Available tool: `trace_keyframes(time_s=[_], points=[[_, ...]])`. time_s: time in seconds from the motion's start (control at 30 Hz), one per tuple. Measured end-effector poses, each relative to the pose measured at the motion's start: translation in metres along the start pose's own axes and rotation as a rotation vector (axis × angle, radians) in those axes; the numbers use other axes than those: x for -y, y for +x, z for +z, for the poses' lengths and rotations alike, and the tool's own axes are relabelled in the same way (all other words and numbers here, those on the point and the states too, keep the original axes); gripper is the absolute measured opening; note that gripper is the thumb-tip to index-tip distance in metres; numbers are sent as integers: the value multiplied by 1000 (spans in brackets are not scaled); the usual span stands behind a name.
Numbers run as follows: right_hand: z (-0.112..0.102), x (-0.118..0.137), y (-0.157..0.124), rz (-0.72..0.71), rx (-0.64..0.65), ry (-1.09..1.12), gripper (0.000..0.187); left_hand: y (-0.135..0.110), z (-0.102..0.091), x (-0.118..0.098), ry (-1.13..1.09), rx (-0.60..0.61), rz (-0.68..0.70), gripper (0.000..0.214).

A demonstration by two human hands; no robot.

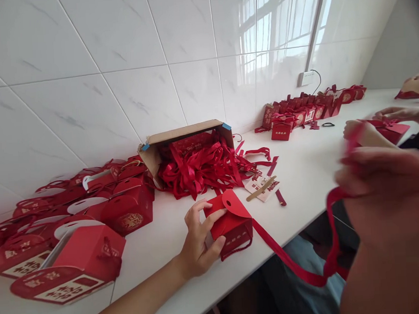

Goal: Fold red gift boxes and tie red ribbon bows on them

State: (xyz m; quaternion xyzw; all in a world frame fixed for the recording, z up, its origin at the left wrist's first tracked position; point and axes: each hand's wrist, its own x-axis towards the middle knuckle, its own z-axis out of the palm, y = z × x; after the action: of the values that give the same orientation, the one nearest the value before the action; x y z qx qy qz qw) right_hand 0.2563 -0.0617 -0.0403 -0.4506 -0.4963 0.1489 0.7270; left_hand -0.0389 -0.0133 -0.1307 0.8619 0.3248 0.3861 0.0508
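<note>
My left hand point(201, 239) is closed round a small red gift box point(230, 221), its index finger lying over the top flap near a punched hole. A dark red cord hangs along the box's lower edge. From behind the box, a red ribbon point(288, 260) runs off its right side, sags past the table edge and rises to my right hand point(379, 176). That hand is raised at the right, smeared by motion, with the ribbon pinched in its fingers. Beyond the gift box, a cardboard box point(185, 130) on its side spills a heap of red ribbons point(206, 166).
Open red boxes with cords point(77, 257) crowd the table's left side. Closed red boxes point(298, 112) stand in rows along the tiled wall. A printed card point(262, 184) and ribbon scraps lie near the middle. At right, a co-worker's hands point(407, 116) handle another red box point(387, 130).
</note>
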Motion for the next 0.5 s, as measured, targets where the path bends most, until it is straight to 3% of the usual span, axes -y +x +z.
trace_keyframes(time_s=[0.03,0.1,0.2,0.33,0.5], points=[[12,4,-4,31,59,1,44,0,0,-1,-14,1,-22,42],[32,4,-9,124,304,-50,26,-2,1,-2,-52,12,-52,43],[51,-9,-9,236,639,-140,21,-3,0,-1,-113,43,-60,49],[60,-25,-9,274,702,-115,17,-3,-1,0,-152,70,-61,57],[63,-27,-12,324,707,-37,9,-3,-2,0,-190,89,-38,56]])
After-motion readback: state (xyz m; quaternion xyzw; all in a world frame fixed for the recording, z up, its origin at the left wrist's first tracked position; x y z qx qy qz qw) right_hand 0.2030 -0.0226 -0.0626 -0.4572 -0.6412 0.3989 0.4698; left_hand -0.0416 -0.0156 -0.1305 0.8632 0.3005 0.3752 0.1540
